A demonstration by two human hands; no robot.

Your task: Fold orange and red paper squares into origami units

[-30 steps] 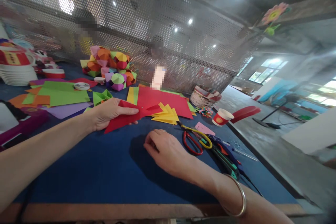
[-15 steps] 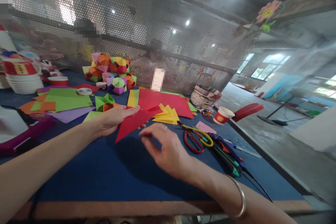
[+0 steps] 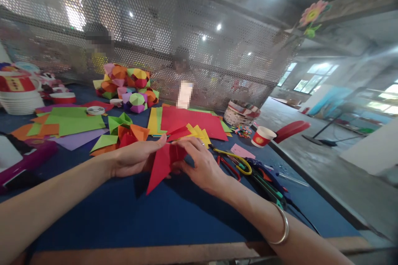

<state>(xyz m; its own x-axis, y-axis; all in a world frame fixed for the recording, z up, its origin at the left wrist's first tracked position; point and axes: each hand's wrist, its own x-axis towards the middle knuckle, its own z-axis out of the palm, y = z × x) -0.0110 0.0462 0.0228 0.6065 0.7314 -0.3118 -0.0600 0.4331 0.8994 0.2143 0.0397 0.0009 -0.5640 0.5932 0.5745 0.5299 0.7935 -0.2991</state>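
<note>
A folded red paper piece point(image 3: 161, 165) hangs point-down just above the blue table top point(image 3: 130, 211). My left hand point(image 3: 134, 158) grips its left side, fingers closed round the fold. My right hand point(image 3: 199, 165) pinches its right edge, thumb and fingers pressed on the paper. A silver bangle point(image 3: 280, 228) sits on my right wrist. Behind my hands lie folded green and orange paper units point(image 3: 124, 129) and a stack of yellow folded pieces point(image 3: 199, 134) on a red sheet point(image 3: 192, 119).
Scissors with red and yellow handles point(image 3: 233, 163) and a green-handled tool point(image 3: 269, 190) lie right of my hands. A paper cup point(image 3: 263, 136), a small basket point(image 3: 239, 114), loose coloured sheets point(image 3: 74, 120) and a pile of folded paper balls point(image 3: 127, 85) stand farther back. A perforated metal screen point(image 3: 186, 41) closes off the rear.
My left hand drew the red paper nearer and lower. My right hand rose from the table and took hold of the paper's right edge. Folded orange and green units came into view behind.
</note>
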